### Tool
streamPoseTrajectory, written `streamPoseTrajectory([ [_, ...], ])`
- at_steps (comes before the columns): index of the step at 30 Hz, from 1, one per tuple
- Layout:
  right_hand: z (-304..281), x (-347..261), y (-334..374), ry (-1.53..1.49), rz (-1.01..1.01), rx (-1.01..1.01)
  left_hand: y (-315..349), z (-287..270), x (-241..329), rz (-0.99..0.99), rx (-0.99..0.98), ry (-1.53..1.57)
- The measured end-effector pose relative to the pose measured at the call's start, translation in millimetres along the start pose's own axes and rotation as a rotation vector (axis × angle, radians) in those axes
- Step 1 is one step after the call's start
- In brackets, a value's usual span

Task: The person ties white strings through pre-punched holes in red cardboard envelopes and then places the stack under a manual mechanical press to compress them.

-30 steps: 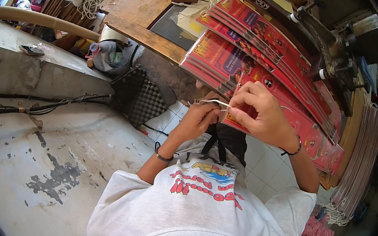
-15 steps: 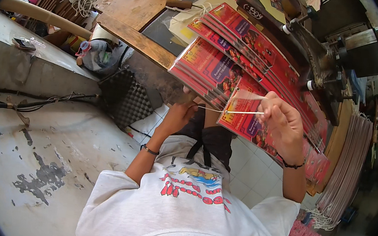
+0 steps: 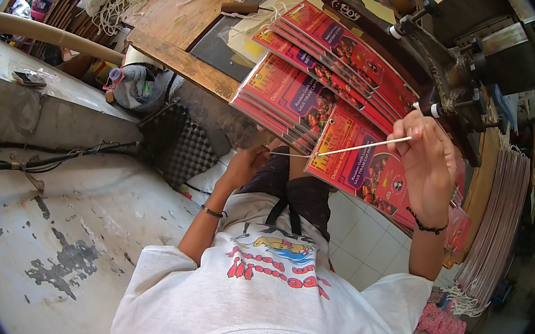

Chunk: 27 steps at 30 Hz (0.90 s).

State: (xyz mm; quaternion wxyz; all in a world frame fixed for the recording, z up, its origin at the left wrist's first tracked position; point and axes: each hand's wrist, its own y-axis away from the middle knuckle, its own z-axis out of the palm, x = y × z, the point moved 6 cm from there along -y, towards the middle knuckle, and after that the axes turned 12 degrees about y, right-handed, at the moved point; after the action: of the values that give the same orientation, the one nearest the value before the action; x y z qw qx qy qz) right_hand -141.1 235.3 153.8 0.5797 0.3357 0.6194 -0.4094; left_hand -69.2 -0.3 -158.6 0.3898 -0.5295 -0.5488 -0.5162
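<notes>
My right hand [image 3: 425,162] is closed in a pinch on a white cord [image 3: 365,146], held taut above a red printed sheet [image 3: 366,168]. The cord meets the sheet at its near left corner, and a thinner stretch runs on left to my left hand [image 3: 246,166]. That hand is closed on this end; its fingertips are partly hidden. Behind the sheet lie fanned stacks of similar glossy red printed sheets [image 3: 289,93] on the table.
Left of the stacks is a wooden tabletop [image 3: 203,11] with a wooden-handled tool [image 3: 241,7]. A dark metal machine [image 3: 453,73] stands at the far right. Bundled corded sheets [image 3: 493,216] hang at the right. A painted ledge [image 3: 44,99] runs along my left.
My right hand has moved right, and more white cord now stretches from the sheet's corner to it. The clear film lifted beside that hand now lies down. My left hand has shifted slightly left.
</notes>
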Motion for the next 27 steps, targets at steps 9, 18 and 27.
streamPoseTrajectory([
  [9,6.2,18.7,-4.2,0.113,0.078,0.012,6.5,-9.9,-24.8,0.003,-0.026,-0.119],
  [18,24.1,61.4,13.3,0.604,0.21,-0.091,20.0,-43.3,81.5,0.207,0.196,-0.012],
  [27,59.6,56.1,36.5,0.627,0.261,-0.276,39.9,1.9,164.6,0.084,-0.312,0.66],
])
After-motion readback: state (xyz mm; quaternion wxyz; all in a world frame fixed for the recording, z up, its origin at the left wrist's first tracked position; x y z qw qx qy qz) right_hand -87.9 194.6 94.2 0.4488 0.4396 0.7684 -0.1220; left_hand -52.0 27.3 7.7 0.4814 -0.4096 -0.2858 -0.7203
